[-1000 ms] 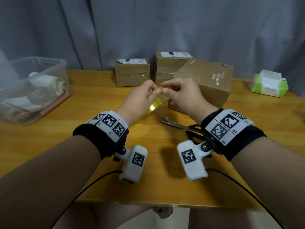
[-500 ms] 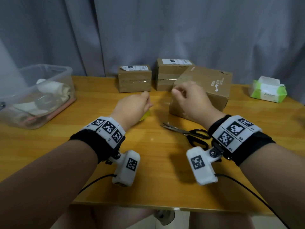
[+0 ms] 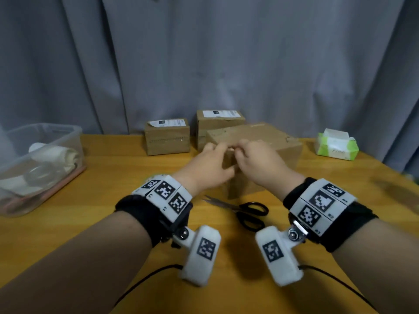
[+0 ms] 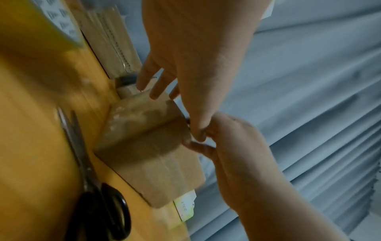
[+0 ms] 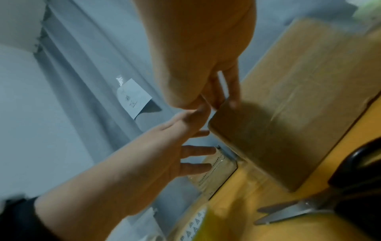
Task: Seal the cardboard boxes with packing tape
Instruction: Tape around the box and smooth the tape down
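Observation:
A large cardboard box (image 3: 267,141) lies at an angle on the wooden table (image 3: 90,223). My left hand (image 3: 217,147) and right hand (image 3: 243,146) meet at its near top edge. Thumb and forefinger of each pinch what looks like a small clear tape strip (image 3: 231,149), which is hard to make out. The left wrist view shows the pinch of the left hand (image 4: 198,132) against the right hand (image 4: 226,146) above the box (image 4: 148,146). A yellowish tape roll (image 4: 37,27) stands on the table behind the left wrist. In the head view the roll is hidden.
Black-handled scissors (image 3: 244,211) lie on the table just in front of the box. Two smaller taped boxes (image 3: 167,139) (image 3: 217,120) stand at the back by the grey curtain. A clear plastic bin (image 3: 40,164) is at the left. A green tissue pack (image 3: 335,146) is at the right.
Both hands moved forward from above the table to the large box's near top edge and now touch there. The left hand came off the yellow roll. The head view shifted upward.

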`<action>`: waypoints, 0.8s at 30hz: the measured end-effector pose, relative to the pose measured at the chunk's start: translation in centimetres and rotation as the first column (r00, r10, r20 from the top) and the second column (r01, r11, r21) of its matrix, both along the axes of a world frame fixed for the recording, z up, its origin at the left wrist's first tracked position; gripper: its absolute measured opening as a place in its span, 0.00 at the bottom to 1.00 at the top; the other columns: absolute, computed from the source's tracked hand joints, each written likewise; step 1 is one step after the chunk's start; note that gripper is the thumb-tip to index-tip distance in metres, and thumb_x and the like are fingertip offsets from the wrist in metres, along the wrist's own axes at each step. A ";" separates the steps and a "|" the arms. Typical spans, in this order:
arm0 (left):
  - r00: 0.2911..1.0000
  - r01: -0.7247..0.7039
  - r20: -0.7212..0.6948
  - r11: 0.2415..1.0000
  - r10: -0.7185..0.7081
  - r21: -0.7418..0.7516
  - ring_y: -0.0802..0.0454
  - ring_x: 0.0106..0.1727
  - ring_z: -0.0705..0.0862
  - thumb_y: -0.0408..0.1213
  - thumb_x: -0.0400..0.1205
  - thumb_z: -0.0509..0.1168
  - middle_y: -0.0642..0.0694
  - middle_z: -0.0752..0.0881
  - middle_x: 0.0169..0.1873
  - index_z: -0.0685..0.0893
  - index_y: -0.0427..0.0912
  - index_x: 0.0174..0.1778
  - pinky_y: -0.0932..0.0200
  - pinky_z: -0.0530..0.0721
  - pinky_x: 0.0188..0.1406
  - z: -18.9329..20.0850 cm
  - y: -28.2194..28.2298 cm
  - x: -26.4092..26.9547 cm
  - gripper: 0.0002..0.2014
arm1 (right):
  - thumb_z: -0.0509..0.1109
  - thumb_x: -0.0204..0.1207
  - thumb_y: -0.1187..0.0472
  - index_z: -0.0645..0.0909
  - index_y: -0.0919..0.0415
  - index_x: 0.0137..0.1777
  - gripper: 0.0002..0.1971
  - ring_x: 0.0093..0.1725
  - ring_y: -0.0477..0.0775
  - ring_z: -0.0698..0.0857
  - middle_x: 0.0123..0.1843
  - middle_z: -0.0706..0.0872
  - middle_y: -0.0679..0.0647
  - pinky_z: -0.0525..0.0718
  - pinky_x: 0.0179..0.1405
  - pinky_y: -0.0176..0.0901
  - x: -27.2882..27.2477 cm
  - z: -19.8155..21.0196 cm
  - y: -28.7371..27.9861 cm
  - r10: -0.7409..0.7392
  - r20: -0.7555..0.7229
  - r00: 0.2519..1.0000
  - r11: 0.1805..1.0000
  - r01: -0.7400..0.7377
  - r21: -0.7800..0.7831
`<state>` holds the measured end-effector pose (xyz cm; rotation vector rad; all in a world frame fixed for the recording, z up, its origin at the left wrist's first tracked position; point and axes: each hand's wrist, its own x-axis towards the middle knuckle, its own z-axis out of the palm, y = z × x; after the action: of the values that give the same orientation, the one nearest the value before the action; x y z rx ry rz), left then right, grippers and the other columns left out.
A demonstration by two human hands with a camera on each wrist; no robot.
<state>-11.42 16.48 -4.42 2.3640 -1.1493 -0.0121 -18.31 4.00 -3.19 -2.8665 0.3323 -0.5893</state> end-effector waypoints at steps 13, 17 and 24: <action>0.963 -0.163 0.227 0.986 0.149 0.044 0.44 0.58 0.82 0.44 0.87 0.56 0.43 0.85 0.58 0.76 0.47 0.70 0.50 0.82 0.52 0.2 -0.4 5.3 0.17 | 0.55 0.83 0.55 0.85 0.57 0.64 0.19 0.56 0.62 0.81 0.57 0.87 0.62 0.77 0.55 0.48 -1.3 1.3 -8.0 -0.208 -0.113 0.972 0.971 0.219 0.100; 0.967 -0.244 0.134 0.933 0.215 0.263 0.38 0.65 0.77 0.61 0.84 0.47 0.36 0.72 0.69 0.68 0.46 0.77 0.45 0.76 0.66 1.4 -0.8 6.2 0.31 | 0.52 0.85 0.58 0.83 0.61 0.66 0.20 0.66 0.59 0.73 0.51 0.82 0.58 0.63 0.68 0.48 -0.7 1.6 -7.7 -0.167 -0.142 0.976 0.983 0.175 0.049; 0.987 -0.118 -0.071 0.958 0.141 0.262 0.38 0.78 0.64 0.64 0.82 0.50 0.35 0.61 0.78 0.56 0.44 0.83 0.50 0.66 0.74 1.9 -2.2 2.5 0.38 | 0.59 0.83 0.46 0.73 0.44 0.68 0.15 0.77 0.64 0.59 0.72 0.67 0.61 0.59 0.78 0.58 -0.5 0.1 -8.6 -0.162 -0.179 0.970 0.943 0.206 0.260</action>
<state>-8.87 14.27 -2.50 2.6331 -0.9992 -0.2322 -18.82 -4.60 -3.13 -2.6298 0.6596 -0.3180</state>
